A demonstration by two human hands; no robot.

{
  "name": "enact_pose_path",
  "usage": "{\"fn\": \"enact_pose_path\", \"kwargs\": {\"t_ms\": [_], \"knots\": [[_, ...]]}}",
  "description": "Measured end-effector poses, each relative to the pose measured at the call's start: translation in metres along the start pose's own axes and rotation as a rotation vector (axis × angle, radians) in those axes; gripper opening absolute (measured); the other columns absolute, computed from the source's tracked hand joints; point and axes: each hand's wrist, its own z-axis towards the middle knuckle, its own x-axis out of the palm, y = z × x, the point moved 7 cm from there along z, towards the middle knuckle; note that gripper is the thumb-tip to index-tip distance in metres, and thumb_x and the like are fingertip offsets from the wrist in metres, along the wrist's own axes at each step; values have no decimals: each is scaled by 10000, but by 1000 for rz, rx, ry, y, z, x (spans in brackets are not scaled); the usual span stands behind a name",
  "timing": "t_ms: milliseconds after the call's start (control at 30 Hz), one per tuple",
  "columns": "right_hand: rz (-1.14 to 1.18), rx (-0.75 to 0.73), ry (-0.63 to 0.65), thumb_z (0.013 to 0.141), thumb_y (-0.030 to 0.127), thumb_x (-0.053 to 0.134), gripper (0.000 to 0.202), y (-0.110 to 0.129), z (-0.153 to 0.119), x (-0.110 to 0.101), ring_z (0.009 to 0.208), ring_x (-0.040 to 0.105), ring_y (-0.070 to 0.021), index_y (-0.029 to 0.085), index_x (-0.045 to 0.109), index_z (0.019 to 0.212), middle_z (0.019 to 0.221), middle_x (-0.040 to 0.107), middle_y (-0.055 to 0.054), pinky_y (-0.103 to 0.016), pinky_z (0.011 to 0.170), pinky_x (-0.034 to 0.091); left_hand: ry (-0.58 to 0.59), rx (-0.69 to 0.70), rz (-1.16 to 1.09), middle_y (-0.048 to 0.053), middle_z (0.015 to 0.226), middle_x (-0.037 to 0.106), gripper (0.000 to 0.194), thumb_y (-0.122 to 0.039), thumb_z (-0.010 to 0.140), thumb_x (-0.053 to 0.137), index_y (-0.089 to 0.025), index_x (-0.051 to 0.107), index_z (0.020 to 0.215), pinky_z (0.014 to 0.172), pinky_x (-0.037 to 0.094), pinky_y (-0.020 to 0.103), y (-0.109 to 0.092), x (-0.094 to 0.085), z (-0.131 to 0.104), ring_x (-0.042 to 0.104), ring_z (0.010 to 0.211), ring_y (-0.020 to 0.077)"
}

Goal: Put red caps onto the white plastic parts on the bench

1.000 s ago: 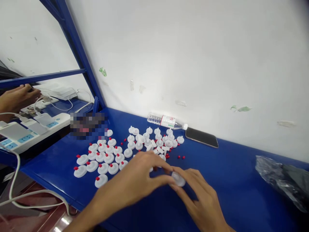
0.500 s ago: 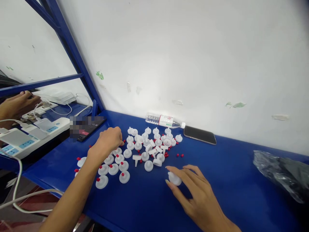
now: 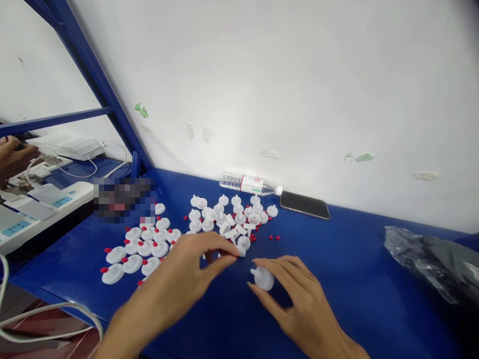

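Observation:
My right hand (image 3: 299, 294) pinches a round white plastic nozzle cap (image 3: 264, 279) by its rim, its narrow spout pointing left. No red tip shows on that spout. My left hand (image 3: 202, 264) is closed in a pinch just left of it, the fingertips apart from the spout; whatever they hold is too small to make out. Behind the fingers lies a heap of white nozzle caps (image 3: 207, 225) without red tips. Small red caps (image 3: 274, 238) are scattered among and beside them. At the left stand several nozzle caps with red tips (image 3: 116, 254), partly hidden by my left forearm.
A clear bottle (image 3: 251, 183) lies along the wall beside a dark phone (image 3: 305, 205). A plastic bag (image 3: 422, 259) lies at the right. A white power strip (image 3: 71, 197) with cables stands at the left, another person's hand (image 3: 15, 159) behind it.
My left hand has moved right and nearer, from the heap's left side to beside my right hand. The held nozzle cap has turned so its spout points left. The view has shifted slightly.

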Motion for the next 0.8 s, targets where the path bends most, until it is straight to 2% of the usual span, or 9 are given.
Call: {"fn": "enact_pose_path", "kwargs": {"t_ms": [100,167,300,433,567,667,733,800], "knots": [[16,-17,9,929,185,707,305,2,0,0,873,712,-203,173,649,1229,1069,762,-70,-384,828,554,8,45,-84,-68,941,806,172,-219,928,659,-317,796,965,808,531,220,-9,31,-10,734,846,135],[12,-23,27,937,187,699,318,2,-1,1,871,710,-203,166,645,1249,1071,759,-75,-388,818,553,-6,85,-108,-58,946,805,217,-165,927,648,-312,801,971,806,533,216,-10,41,-13,737,848,131],[17,-5,57,952,218,691,371,0,-2,3,880,714,-205,164,621,1312,1081,757,-78,-400,833,553,-29,96,-193,-50,932,805,257,-117,911,656,-312,818,955,790,540,198,-7,44,-13,742,847,124],[58,16,55,973,268,671,385,-1,-3,5,918,734,-206,176,613,1342,1105,767,-77,-383,860,563,-52,24,-364,-49,924,802,223,-173,925,676,-331,827,970,785,552,199,-3,46,-15,735,848,124],[94,38,37,966,388,678,413,-2,-3,2,915,744,-204,211,630,1337,1107,781,-61,-352,848,589,-114,-22,-482,-29,917,798,157,-229,919,692,-302,829,947,767,571,219,-5,51,-19,734,846,143],[87,107,66,912,476,721,584,-7,-2,1,903,739,-215,255,565,1430,1098,779,-49,-359,826,615,-223,-25,-390,-13,934,799,135,-274,913,685,-276,807,968,740,584,246,-1,37,-21,733,818,159],[87,180,87,931,452,696,619,-13,-3,1,912,734,-210,285,493,1492,1122,765,-43,-365,821,627,-368,-37,-206,-4,954,800,149,-314,902,677,-267,787,991,737,582,272,7,10,-21,725,792,171],[99,243,93,987,379,616,513,-20,-3,1,916,729,-192,311,491,1480,1139,751,-32,-360,826,630,-522,-105,29,-2,927,801,221,-365,889,661,-267,768,1057,731,570,306,20,-26,-20,717,760,194]]}}
